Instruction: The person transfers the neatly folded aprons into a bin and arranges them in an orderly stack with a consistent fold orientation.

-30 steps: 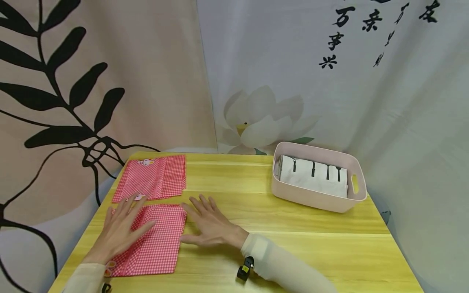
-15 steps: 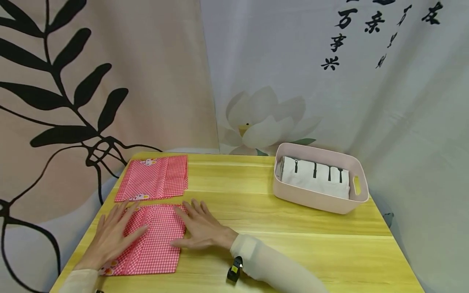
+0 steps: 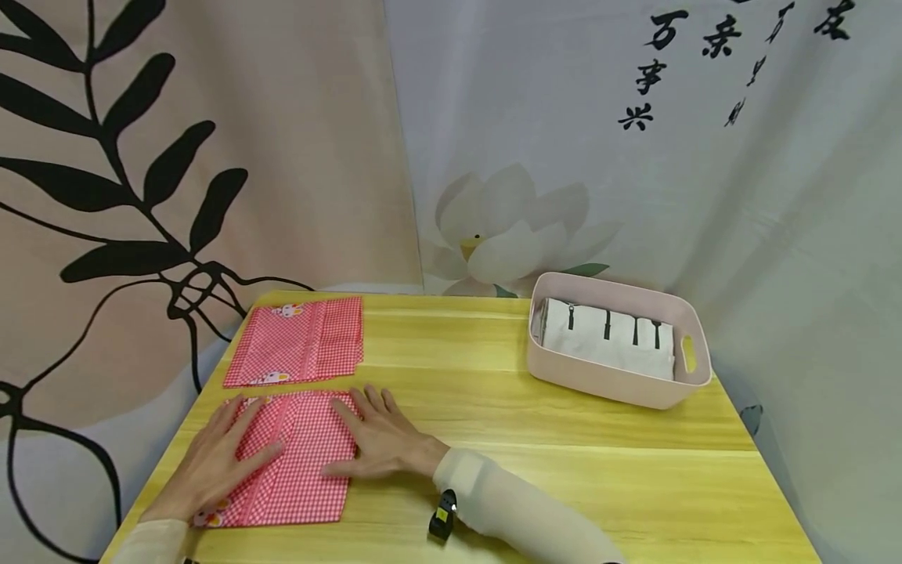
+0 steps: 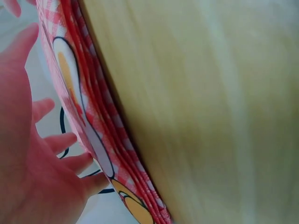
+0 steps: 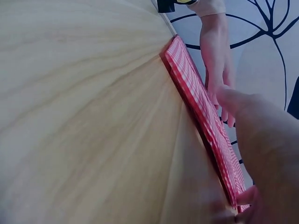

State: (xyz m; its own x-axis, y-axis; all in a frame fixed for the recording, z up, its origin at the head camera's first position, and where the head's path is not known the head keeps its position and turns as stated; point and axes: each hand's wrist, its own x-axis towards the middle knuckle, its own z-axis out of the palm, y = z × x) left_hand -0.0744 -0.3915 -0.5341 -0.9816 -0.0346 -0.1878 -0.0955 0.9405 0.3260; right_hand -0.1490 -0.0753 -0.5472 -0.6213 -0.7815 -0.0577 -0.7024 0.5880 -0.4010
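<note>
A folded red-and-white checked cloth (image 3: 310, 470) lies flat on the near left of the table. My left hand (image 3: 214, 462) rests over its left side with fingers spread. Along the right edge, my right hand (image 3: 386, 439) lies with straight fingers and the thumb reaching onto the cloth. In the left wrist view the cloth's folded edge (image 4: 110, 121) shows several stacked layers and a cartoon print, beside my left hand's spread fingers. The right wrist view has the cloth (image 5: 203, 109) as a thin slab between both hands. Neither hand grips it.
Behind it lies a second folded checked cloth (image 3: 299, 341) with small cartoon prints. A pale pink basket (image 3: 606, 380) at the back right holds a folded white cloth (image 3: 609, 341) with black marks. The wooden table (image 3: 564, 486) meets printed curtains at the back.
My right hand has moved left, so its fingers and thumb now overlap the near cloth's right edge. The left hand has drawn back slightly from the far cloth.
</note>
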